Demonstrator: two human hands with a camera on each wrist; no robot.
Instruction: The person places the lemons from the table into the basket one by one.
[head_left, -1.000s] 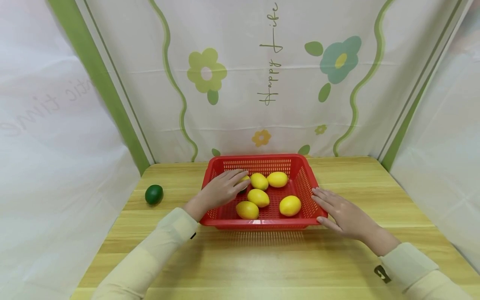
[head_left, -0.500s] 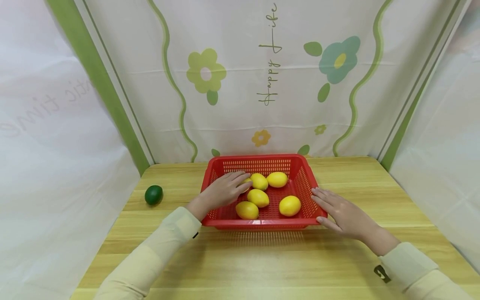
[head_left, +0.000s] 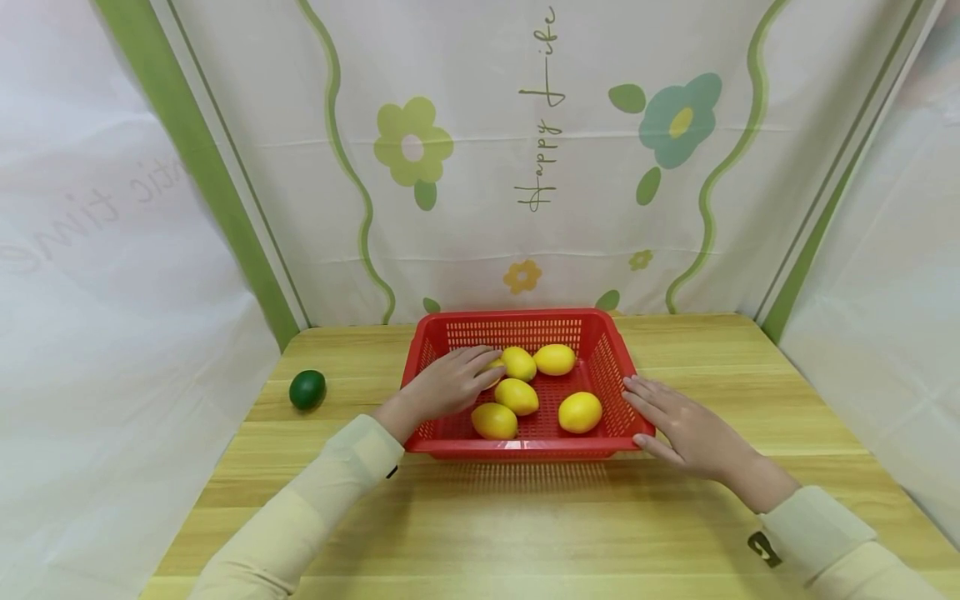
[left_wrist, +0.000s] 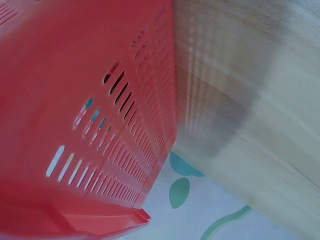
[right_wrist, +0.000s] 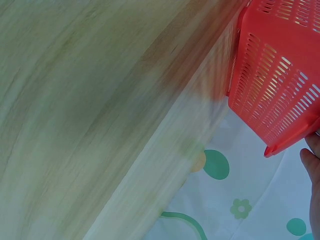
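Observation:
A red slotted plastic basket [head_left: 517, 445] stands on the wooden table, holding several yellow lemons, one of them [head_left: 580, 412] at the right. My left hand [head_left: 448, 385] reaches over its left wall, palm down, fingers over the left part. Part of a yellow lemon [head_left: 492, 382] shows by the thumb; whatever lies beneath the palm is hidden. Fingers extended, my right hand [head_left: 693, 429] touches the basket's right rim. Some of its fingers [right_wrist: 311, 159] appear at the edge of the right wrist view. Only the basket's outer wall [left_wrist: 60, 110] fills the left wrist view, without the hand.
A dark green, lime-like fruit [head_left: 307, 390] lies on the table [head_left: 525, 533], left of and apart from the basket. A white curtain with printed flowers [head_left: 465, 233] hangs behind the table's far edge, and white sheets stand at both sides.
My left hand has shifted slightly right and nearer inside the basket. A dark green patch seen under it one second ago is now covered. My right hand stays on the rim.

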